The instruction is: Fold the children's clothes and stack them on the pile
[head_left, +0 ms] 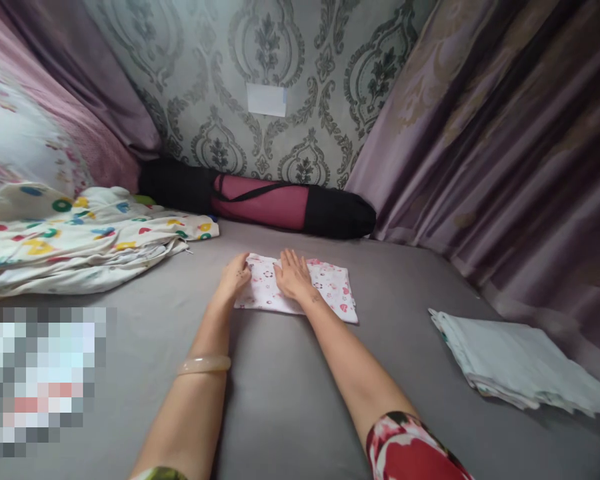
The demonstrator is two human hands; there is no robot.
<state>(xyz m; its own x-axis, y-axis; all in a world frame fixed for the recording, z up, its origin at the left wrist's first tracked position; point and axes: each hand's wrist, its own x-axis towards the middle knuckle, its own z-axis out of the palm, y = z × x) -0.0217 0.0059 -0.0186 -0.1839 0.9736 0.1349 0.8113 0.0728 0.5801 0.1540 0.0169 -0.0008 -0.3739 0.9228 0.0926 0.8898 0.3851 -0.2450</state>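
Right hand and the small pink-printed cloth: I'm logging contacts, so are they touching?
Touching. The head view shows the right hand lying flat on the pink-printed cloth, palm down.

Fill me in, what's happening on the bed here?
A person has both hands on a small folded cloth, white with pink print, lying flat on the grey sheet. The left hand rests on its left edge, fingers curled; the right hand lies flat, palm down, near the middle. A crumpled patterned blanket sits to the left, a pale folded stack to the right, and a black and pink rolled bag lies against the wall.
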